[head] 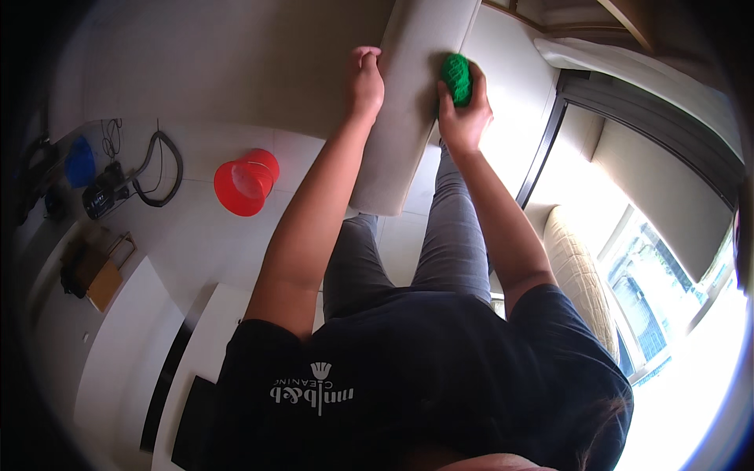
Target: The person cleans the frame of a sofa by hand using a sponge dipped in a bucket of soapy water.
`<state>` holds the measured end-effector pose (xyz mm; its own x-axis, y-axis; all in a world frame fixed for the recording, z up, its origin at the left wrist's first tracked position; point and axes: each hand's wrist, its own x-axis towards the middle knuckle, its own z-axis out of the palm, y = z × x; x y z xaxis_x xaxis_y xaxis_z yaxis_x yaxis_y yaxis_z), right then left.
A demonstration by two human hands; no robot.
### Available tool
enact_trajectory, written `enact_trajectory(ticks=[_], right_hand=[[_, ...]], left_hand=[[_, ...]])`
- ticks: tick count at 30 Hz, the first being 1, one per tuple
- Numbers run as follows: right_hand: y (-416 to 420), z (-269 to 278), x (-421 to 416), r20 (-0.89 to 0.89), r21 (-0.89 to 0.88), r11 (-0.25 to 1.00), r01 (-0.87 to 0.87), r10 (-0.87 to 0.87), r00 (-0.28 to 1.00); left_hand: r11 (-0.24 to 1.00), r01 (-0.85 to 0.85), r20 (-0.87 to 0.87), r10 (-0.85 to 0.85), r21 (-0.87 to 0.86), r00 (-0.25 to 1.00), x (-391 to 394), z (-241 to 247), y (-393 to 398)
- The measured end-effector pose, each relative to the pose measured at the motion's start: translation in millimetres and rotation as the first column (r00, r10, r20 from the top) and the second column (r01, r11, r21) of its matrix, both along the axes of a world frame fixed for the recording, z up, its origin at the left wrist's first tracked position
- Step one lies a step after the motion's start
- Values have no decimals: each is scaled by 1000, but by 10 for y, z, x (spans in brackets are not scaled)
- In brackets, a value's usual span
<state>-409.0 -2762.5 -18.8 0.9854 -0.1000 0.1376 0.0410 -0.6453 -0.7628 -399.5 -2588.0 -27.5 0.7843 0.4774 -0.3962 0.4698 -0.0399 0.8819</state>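
My right hand (465, 120) grips a green mesh scrubbing sponge (456, 79) between thumb and fingers. The sponge lies against the right edge of a long beige upholstered sofa arm (406, 118), which runs from the top of the view down to my legs. My left hand (365, 88) is at the opposite edge of that arm with its fingers curled in. Something pinkish shows at the top of the left hand; whether it is a held item or fingertips is unclear.
A red bucket (244, 185) stands on the tiled floor at left. Beyond it are a black vacuum cleaner (106, 191) with its hose (177, 165) and a blue item (79, 162). A quilted cream cushion or mattress (580, 271) stands at right by a bright window (642, 294).
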Motion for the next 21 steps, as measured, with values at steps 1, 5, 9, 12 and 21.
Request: enact_trajectory(ticks=[1,5,9,12,21], right_hand=[[-35,40,370,-13,-131,988,75,-77,997],[-257,477,1245,82,-278,942,186,-170,982],[390,140,-224,141,-252,952,-171,211,967],[886,525,-1712,-93,-404,785,-469,475,875],[487,557,640,153,-696,718,20,122,981]], left_hand=[[997,75,10,-75,9,997,-259,162,110],[987,155,-67,-157,-38,985,-1463,498,584],[997,-67,-255,58,-24,965,-3121,227,1356],[993,-114,-335,120,40,934,-4042,1,1575],[966,-186,-235,226,179,945,-4975,-236,2007]])
